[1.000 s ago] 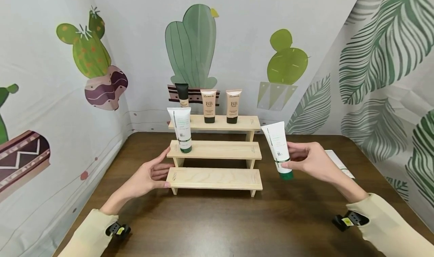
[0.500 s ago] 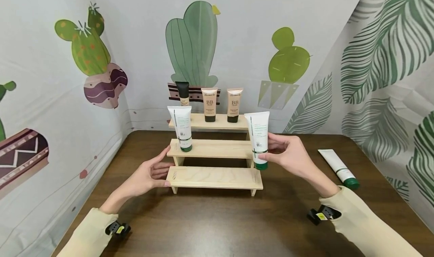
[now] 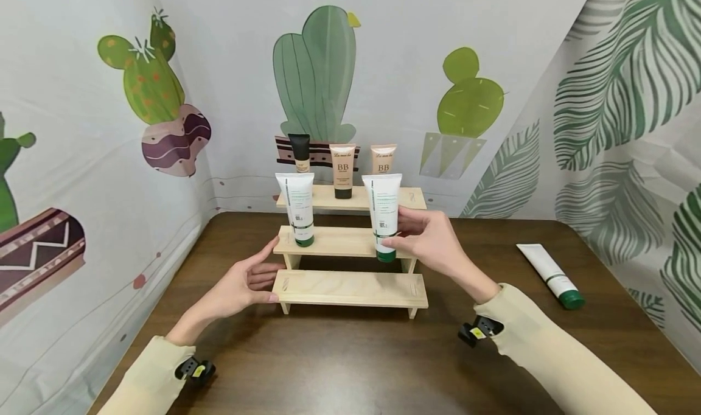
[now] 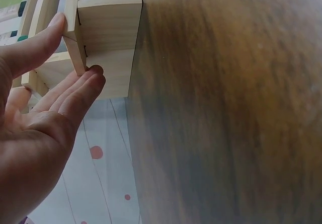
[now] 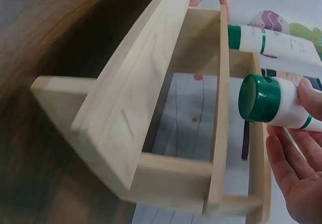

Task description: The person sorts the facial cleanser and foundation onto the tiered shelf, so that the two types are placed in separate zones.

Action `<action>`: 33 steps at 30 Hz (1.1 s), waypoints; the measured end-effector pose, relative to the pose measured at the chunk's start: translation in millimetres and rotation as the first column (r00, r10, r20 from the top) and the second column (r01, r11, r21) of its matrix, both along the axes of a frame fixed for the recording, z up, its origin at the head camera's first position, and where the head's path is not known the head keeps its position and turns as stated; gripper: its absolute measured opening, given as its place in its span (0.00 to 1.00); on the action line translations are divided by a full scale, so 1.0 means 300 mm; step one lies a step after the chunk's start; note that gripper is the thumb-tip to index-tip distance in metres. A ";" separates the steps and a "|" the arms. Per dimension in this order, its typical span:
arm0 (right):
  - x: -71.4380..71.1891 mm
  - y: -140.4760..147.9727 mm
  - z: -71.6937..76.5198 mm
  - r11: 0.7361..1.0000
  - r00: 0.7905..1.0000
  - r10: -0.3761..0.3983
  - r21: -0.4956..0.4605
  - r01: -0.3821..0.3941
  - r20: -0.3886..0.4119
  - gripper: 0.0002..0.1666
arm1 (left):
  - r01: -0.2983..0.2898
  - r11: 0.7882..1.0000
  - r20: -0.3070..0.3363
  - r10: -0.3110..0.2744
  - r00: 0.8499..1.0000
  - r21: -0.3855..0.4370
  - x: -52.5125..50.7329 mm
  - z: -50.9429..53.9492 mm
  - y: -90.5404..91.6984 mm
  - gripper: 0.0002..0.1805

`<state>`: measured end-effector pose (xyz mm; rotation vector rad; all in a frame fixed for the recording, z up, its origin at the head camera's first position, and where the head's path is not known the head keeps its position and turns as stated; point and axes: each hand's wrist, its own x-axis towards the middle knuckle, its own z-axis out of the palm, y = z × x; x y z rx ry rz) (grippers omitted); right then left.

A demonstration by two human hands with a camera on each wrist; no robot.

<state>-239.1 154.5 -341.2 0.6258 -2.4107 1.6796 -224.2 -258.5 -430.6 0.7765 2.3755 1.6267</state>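
Observation:
A three-step wooden display stand (image 3: 350, 288) is on the table. My left hand (image 3: 235, 287) grips its left end, the thumb on the lowest step's edge and the other fingers against the side, as the left wrist view shows. My right hand (image 3: 429, 238) pinches a white squeeze tube (image 3: 384, 211) with a green cap between thumb and fingers. In the right wrist view the tube's green cap (image 5: 259, 98) is apart from the middle step. A matching white tube (image 3: 298, 208) stands cap down on that step's left side.
The top step bears a black-capped tube (image 3: 300, 150) and two beige BB cream tubes (image 3: 343, 168), the right one partly hidden by the held tube. Another white tube (image 3: 550, 275) lies on the brown table (image 3: 350, 366) at right. A printed cloth (image 3: 394, 68) hangs behind.
My right hand has carried the white tube leftward from beside the stand to over the middle step, turning it more upright. My left hand has stayed at the stand's left end.

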 end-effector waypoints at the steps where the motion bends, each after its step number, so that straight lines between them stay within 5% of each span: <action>1: -0.005 -0.013 0.000 1.000 1.000 -0.002 0.001 0.002 0.000 0.38 | -0.001 1.000 0.001 0.001 1.000 -0.003 0.000 0.000 0.001 0.64; 16: -0.075 -0.173 -0.012 0.998 0.999 0.012 -0.065 -0.015 -0.040 0.38 | -0.008 1.000 0.010 0.008 1.000 -0.008 0.003 0.006 0.008 0.64; 33: -0.124 -0.243 -0.054 0.992 0.998 0.052 -0.117 -0.057 -0.038 0.37 | -0.006 1.000 0.016 0.006 1.000 -0.008 0.004 0.006 0.004 0.64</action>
